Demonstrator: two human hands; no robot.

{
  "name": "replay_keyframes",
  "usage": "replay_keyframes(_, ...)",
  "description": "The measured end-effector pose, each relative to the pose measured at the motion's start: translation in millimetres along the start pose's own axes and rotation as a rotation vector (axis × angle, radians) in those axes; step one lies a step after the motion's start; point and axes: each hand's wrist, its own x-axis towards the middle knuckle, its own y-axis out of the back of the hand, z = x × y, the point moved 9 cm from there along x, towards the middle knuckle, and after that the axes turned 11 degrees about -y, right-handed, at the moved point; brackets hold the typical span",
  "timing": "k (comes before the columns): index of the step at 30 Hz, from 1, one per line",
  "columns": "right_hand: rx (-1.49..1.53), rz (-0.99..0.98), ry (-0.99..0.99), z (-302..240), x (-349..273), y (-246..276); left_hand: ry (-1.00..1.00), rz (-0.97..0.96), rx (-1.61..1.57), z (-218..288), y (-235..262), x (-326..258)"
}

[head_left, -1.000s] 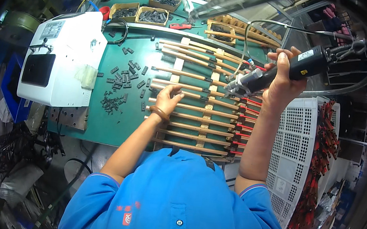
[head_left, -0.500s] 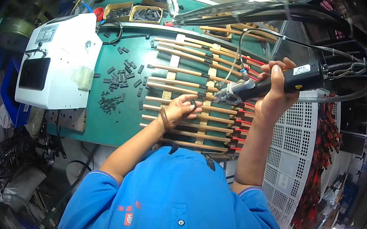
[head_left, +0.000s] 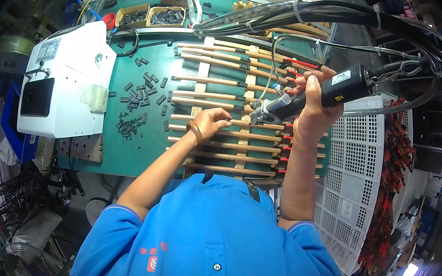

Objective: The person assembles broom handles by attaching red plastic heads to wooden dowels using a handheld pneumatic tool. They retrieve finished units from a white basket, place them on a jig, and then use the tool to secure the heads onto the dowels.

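My right hand (head_left: pixel 317 108) is wrapped round a black powered screwdriver (head_left: pixel 356 89), which slants down to the left. Its metal nose (head_left: pixel 259 115) is just above the rods, right of my left fingertips. My left hand (head_left: pixel 209 123) is pinched at one of several tan rods (head_left: pixel 258 150) laid side by side. A small black plastic piece is in that pinch, mostly covered by the fingers. Black clips (head_left: pixel 240 99) sit along the farther rods, and red parts (head_left: pixel 287 141) sit at their right ends. Pale wooden strips (head_left: pixel 251 80) run crosswise under the rods.
Loose black plastic pieces (head_left: pixel 141 92) lie scattered on the green table (head_left: pixel 125 156). To their left stands a white machine (head_left: pixel 70 81). Cardboard boxes (head_left: pixel 167 16) of black parts are behind. Hoses (head_left: pixel 325 10) arch overhead; a white plastic crate (head_left: pixel 351 181) stands at right.
The screwdriver and my right hand have shifted left and toward me. My left fingers, with the black piece, have moved slightly left and come down onto a rod. The head view has shifted a little too.
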Motion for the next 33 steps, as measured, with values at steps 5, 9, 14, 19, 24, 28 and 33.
replay_keyframes(5, -0.007, 0.014, 0.015, 3, -1, -2, -0.229, 0.077, 0.049, 31, -1, 12)
replay_keyframes(9, 0.018, 0.007, 0.011, 13, -5, -1, 0.095, -0.018, -0.107, -3, -21, 16)
replay_keyframes(14, -0.024, 0.006, 0.039, 20, -12, 0, -0.381, 0.149, 0.290, 11, -19, 11)
replay_keyframes(19, -0.035, 0.007, 0.061, 20, -14, 0, -0.573, 0.146, 0.833, 49, -31, -2)
replay_keyframes(24, -0.042, 0.003, 0.090, 21, -14, -3, -0.583, 0.187, 0.821, 55, -29, -1)
replay_keyframes(28, -0.057, -0.007, 0.113, 23, -15, -8, -0.551, 0.186, 0.740, 36, -27, 6)
replay_keyframes(33, -0.080, -0.002, 0.151, 32, -18, -8, -0.596, 0.183, 0.624, 34, -25, 6)
